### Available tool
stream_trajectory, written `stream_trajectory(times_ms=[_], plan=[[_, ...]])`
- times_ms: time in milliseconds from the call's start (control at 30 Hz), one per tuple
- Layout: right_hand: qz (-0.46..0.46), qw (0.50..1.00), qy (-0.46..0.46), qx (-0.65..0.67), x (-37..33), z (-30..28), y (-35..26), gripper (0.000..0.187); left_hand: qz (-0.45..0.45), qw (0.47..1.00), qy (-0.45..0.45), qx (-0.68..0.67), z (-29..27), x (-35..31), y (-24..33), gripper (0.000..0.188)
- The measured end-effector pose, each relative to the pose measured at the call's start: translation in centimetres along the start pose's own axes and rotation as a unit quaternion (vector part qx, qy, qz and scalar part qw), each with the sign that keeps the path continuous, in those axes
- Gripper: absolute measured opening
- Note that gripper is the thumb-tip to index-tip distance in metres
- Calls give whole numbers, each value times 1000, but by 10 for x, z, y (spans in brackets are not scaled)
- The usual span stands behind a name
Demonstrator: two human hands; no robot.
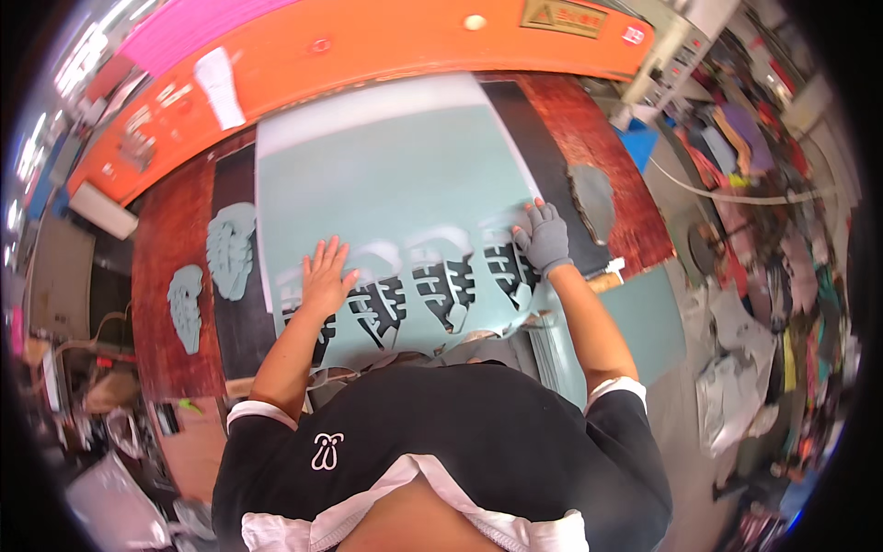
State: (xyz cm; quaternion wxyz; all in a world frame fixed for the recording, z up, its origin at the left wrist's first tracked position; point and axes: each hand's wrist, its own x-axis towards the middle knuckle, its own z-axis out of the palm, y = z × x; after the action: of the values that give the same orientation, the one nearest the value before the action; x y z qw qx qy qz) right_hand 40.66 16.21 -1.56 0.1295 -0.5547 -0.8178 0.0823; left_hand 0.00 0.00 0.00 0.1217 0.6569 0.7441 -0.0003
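A wide grey-green sheet (pixel 386 175) lies flat in front of me, with a row of cut-out, ribbed openings along its near part. Black surface shows through these openings. My left hand (pixel 326 279) is bare and rests on the sheet near its left side, fingers spread, just above the openings. My right hand (pixel 544 237) wears a grey glove with bare fingertips. It lies on the sheet's right edge, beside the rightmost opening, fingers stretched forward. Neither hand grips anything. The sheet's near edge reaches toward my body.
An orange machine beam (pixel 368 55) spans the far side. Ribbed cut pieces (pixel 230 250) lie stacked at the left, with more pieces (pixel 186 308) nearer. A rounded grey piece (pixel 593 202) sits at the right. More sheets (pixel 559 354) are low at the right; scraps (pixel 736 368) cover the floor beyond.
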Motion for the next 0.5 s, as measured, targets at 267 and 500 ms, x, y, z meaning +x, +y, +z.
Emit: stream_trajectory(times_ms=[267, 500], plan=[[-69, 993, 48, -79, 20, 23, 3, 56, -17, 999, 12, -44, 2, -23, 15, 62], [-51, 994, 81, -54, -1, 15, 5, 54, -12, 998, -9, -55, -3, -16, 23, 64]])
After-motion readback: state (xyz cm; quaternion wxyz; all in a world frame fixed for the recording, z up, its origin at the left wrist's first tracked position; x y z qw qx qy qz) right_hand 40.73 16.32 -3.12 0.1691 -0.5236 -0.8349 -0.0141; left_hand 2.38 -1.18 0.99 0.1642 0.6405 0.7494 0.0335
